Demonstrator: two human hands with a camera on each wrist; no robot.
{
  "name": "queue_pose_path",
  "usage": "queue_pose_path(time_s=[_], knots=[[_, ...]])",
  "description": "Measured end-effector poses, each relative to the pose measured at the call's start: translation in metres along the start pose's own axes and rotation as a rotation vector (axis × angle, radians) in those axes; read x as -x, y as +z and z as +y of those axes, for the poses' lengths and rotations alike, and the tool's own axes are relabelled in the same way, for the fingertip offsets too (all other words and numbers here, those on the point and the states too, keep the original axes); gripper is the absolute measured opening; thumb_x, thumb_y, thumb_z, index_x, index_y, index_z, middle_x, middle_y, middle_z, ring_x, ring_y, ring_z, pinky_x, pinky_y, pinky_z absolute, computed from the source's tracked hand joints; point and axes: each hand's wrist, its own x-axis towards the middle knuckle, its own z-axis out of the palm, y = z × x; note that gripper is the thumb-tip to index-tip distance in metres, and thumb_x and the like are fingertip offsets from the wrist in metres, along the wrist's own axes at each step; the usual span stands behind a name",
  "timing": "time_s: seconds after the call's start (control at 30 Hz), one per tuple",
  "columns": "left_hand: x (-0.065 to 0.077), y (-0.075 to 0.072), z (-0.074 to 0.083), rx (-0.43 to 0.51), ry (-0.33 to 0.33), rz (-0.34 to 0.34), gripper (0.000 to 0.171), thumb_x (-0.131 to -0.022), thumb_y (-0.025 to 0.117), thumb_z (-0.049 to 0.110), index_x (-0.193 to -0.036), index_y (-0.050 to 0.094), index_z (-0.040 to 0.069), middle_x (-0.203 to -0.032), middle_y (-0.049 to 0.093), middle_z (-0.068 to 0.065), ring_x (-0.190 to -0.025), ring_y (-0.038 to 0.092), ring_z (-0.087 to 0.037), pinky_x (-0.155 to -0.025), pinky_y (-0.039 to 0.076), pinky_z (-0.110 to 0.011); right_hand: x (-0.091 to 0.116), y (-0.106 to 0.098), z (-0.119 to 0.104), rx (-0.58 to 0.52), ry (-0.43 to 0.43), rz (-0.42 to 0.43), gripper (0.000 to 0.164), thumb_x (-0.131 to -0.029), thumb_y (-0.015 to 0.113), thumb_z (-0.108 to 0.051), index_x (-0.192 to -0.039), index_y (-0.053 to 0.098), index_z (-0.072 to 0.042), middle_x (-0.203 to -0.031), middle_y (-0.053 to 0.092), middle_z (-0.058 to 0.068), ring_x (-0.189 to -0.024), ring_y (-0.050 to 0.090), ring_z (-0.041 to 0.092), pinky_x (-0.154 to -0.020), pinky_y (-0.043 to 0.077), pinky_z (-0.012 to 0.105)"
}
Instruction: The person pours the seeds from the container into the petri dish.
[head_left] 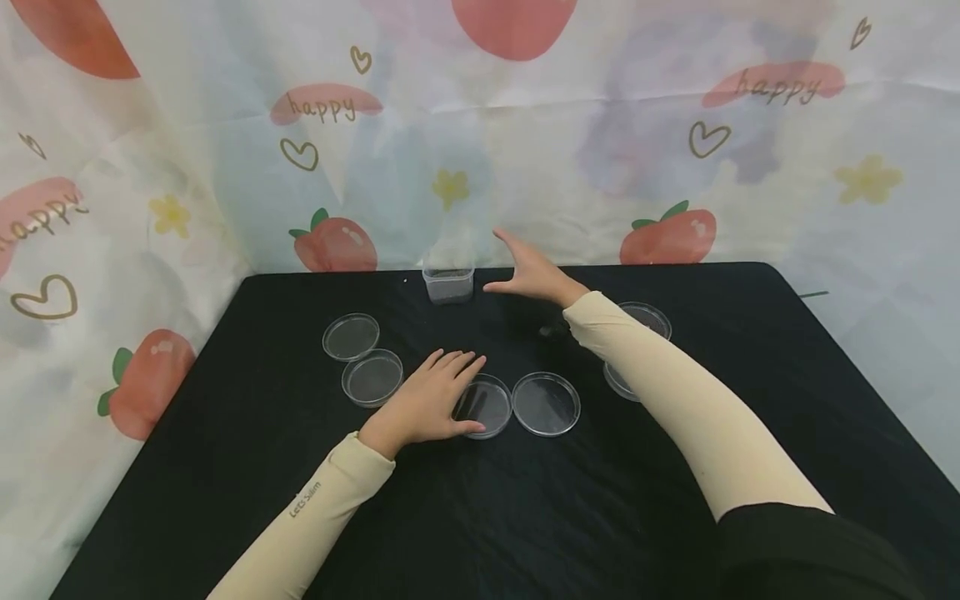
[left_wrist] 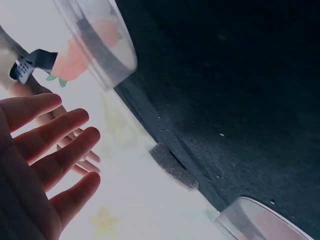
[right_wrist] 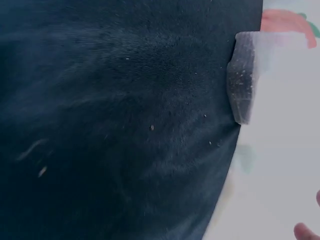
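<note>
My left hand [head_left: 427,400] hovers at the left side of a clear round petri dish [head_left: 491,406], overlapping it in the head view. Its fingers [left_wrist: 60,150] are extended and spread, with nothing in them. A second petri dish [head_left: 547,405] lies just to the right of that one. Farther back, my right hand [head_left: 534,271] reaches toward a small clear plastic tub [head_left: 448,288], thumb and fingers spread apart, nothing between them. The tub holds dark grey contents [right_wrist: 242,77] and stands at the table's back edge. Only fingertips [right_wrist: 302,232] of the right hand show in the right wrist view.
To the left lie two more petri dishes, one [head_left: 351,337] behind the other [head_left: 372,377]. Another pair [head_left: 649,317] is partly hidden by my right sleeve [head_left: 675,392]. A black cloth [head_left: 480,517] covers the table, and a printed curtain [head_left: 525,150] hangs behind it.
</note>
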Motion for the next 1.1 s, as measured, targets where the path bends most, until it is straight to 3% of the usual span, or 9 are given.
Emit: queue_pose_path(time_s=[0.2, 0.7, 1.1], knots=[[0.003, 0.000, -0.004, -0.049, 0.000, -0.006, 0.091, -0.078, 0.061, 0.065, -0.144, 0.036, 0.009, -0.140, 0.047, -0.009, -0.131, 0.042, -0.025, -0.114, 0.028, -0.046, -0.016, 0.014, 0.004, -0.055, 0.007, -0.003, 0.101, -0.079, 0.075, -0.037, -0.151, 0.012, -0.005, -0.156, 0.022, 0.012, -0.143, 0.024, 0.030, -0.114, 0.026, 0.050], [0.006, 0.010, -0.012, -0.059, -0.010, -0.007, 0.089, -0.072, 0.064, 0.070, -0.133, 0.051, 0.006, -0.132, 0.052, -0.009, -0.126, 0.046, -0.024, -0.113, 0.030, -0.045, -0.044, 0.034, 0.008, -0.156, 0.086, -0.064, 0.104, -0.078, 0.076, -0.033, -0.152, 0.006, -0.008, -0.157, 0.019, 0.011, -0.144, 0.022, 0.027, -0.114, 0.027, 0.048], [0.003, 0.013, -0.015, -0.047, -0.015, -0.032, 0.087, -0.072, 0.064, 0.070, -0.131, 0.051, 0.007, -0.131, 0.053, -0.008, -0.126, 0.046, -0.023, -0.113, 0.030, -0.046, -0.055, 0.046, 0.015, -0.258, 0.065, -0.112, 0.093, -0.078, 0.076, -0.022, -0.148, 0.018, -0.001, -0.151, 0.029, 0.018, -0.140, 0.030, 0.032, -0.112, 0.031, 0.046]])
